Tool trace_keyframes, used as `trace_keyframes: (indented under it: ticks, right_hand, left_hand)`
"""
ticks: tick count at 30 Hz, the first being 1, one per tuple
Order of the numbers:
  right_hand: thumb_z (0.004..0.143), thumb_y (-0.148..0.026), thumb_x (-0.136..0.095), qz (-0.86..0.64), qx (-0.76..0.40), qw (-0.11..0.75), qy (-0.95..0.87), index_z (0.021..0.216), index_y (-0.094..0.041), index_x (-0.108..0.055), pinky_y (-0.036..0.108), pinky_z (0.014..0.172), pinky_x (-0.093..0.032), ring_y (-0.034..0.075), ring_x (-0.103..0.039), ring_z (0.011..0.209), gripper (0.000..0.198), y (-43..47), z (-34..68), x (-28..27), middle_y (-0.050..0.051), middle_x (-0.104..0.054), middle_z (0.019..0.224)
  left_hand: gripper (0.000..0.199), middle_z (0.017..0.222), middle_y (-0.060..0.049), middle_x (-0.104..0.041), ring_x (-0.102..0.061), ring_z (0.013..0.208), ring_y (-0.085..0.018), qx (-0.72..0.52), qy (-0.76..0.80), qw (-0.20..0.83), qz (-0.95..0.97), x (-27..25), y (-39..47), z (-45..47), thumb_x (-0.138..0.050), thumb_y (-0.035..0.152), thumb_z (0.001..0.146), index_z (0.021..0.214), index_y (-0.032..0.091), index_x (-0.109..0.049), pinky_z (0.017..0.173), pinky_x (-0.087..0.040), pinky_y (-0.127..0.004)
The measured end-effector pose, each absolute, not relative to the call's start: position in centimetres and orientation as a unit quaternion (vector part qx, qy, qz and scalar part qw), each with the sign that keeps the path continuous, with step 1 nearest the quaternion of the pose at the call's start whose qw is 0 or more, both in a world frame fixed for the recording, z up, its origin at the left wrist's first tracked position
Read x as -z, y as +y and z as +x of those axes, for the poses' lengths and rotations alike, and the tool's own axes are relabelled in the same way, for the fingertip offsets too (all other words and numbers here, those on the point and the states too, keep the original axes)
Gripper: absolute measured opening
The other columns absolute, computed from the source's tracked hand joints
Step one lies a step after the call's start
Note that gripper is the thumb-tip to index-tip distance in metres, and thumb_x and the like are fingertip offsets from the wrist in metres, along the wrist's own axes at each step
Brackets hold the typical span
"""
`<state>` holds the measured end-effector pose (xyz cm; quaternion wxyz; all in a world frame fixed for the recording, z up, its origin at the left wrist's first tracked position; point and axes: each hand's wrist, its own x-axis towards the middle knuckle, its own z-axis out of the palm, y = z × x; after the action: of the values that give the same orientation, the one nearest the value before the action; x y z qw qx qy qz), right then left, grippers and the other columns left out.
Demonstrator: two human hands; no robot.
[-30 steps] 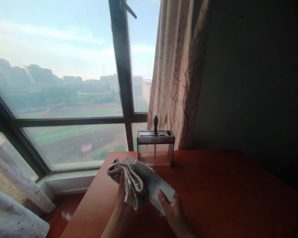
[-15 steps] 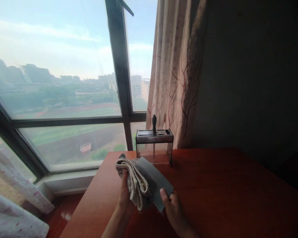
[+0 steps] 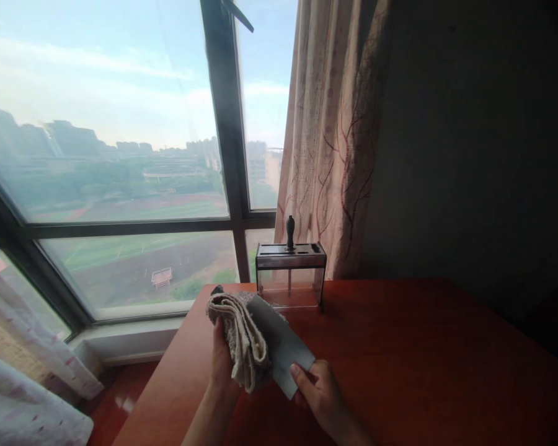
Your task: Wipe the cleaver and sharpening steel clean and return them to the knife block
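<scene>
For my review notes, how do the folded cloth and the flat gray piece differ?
The folded cloth is thick and layered; the flat gray piece is thin. The cloth looks rough, the piece smooth. The left hand grips the cloth; the right hand grips the piece. Both are handheld.

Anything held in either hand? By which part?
Left hand holds the folded cloth by its left side; right hand holds the flat grey piece by its right end, thumb on top.
</scene>
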<state>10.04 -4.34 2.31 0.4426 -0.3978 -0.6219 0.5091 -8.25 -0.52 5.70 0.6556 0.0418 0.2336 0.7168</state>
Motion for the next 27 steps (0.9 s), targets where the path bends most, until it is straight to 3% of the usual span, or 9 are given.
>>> trace_keyframes:
  ticks: [4,12,20,27]
  right_hand:
    - [0.09,-0.052,-0.045,-0.396,-0.483,0.443,-0.643,0.051,-0.015,-0.055,0.022,0.044,-0.027,0.009,-0.043,0.043,0.056,-4.5,9.9,-1.7,-0.002,-0.046,0.045]
    - [0.09,-0.051,-0.047,-0.403,-0.43,0.473,-0.655,0.06,-0.014,-0.06,0.022,0.048,-0.033,0.012,-0.048,0.052,0.05,-4.1,10.2,-1.1,0.001,-0.052,0.054]
    - [0.09,-0.052,-0.045,-0.381,-0.464,0.409,-0.687,0.051,-0.015,-0.058,0.02,0.043,-0.027,0.01,-0.045,0.042,0.056,-4.7,9.9,-2.3,-0.001,-0.049,0.043]
    - [0.089,-0.054,-0.045,-0.376,-0.49,0.419,-0.665,0.062,-0.013,-0.064,0.02,0.044,-0.031,0.009,-0.048,0.042,0.053,-4.7,9.8,-2.1,0.0,-0.055,0.048]
  left_hand:
    - [0.034,0.082,-0.007,-0.077,-0.072,0.085,-0.024,-0.671,0.221,0.706,0.044,-5.3,-0.8,-7.3,-0.054,0.038,0.088,0.111,0.017,-0.067,0.087,-0.054,-0.033]
    - [0.032,0.072,-0.01,-0.076,-0.073,0.076,-0.028,-0.587,0.275,0.759,0.062,-4.6,-1.9,-4.0,-0.063,0.037,0.083,0.1,0.011,-0.07,0.078,-0.056,-0.039]
    - [0.024,0.063,-0.007,-0.074,-0.073,0.074,-0.026,-0.643,0.269,0.715,0.046,-5.9,-1.4,-6.9,-0.057,0.029,0.087,0.08,0.012,-0.072,0.078,-0.057,-0.036]
    - [0.025,0.061,-0.006,-0.074,-0.073,0.077,-0.026,-0.672,0.258,0.693,0.041,-6.2,-1.2,-7.5,-0.056,0.027,0.087,0.073,0.013,-0.071,0.083,-0.056,-0.036]
